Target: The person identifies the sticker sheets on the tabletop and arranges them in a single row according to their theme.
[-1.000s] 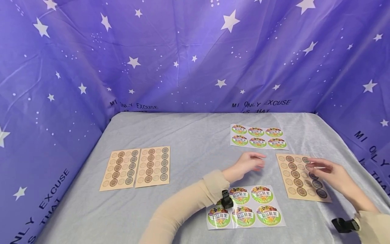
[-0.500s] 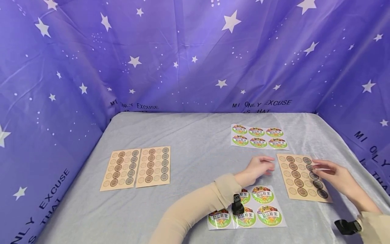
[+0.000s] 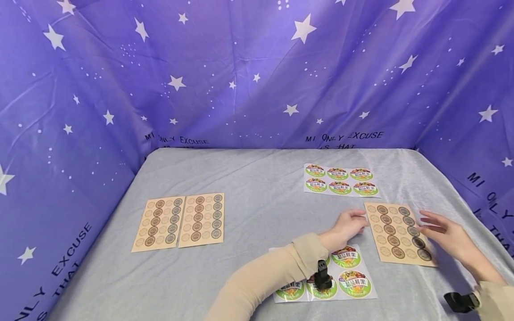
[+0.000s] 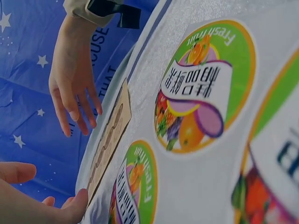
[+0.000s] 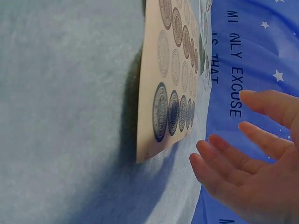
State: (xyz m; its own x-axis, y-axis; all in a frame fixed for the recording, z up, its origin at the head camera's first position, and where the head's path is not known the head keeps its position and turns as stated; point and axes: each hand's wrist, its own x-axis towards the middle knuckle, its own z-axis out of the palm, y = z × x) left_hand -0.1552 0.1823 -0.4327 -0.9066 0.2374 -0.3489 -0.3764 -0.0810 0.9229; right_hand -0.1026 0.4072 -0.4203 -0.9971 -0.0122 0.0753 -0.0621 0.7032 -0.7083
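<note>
A tan sheet of round stickers (image 3: 401, 234) lies on the right side of the table, its columns of light, brown and dark circles uncovered in the head view. Just off its left edge is my left hand (image 3: 346, 228), fingers loosely bent; whether the fingertips touch the edge I cannot tell. My right hand (image 3: 447, 234) hovers by the opposite edge with relaxed, spread fingers, and the right wrist view shows a gap between that hand (image 5: 252, 163) and the sheet (image 5: 159, 70). Neither hand holds anything. Under my left forearm, a fruit sticker sheet (image 3: 367, 292) is partly hidden.
Another sheet of fruit stickers (image 3: 341, 179) lies farther back. Two tan sticker sheets (image 3: 158, 223) rest side by side at the left. The table (image 3: 257, 187) has a grey cloth, with a purple star-printed curtain (image 3: 257, 58) around it.
My left hand has moved right and slightly nearer, up to the tan sheet's left edge. My right hand has drawn back to the right, off the sheet's dark circles. The sheets have stayed put.
</note>
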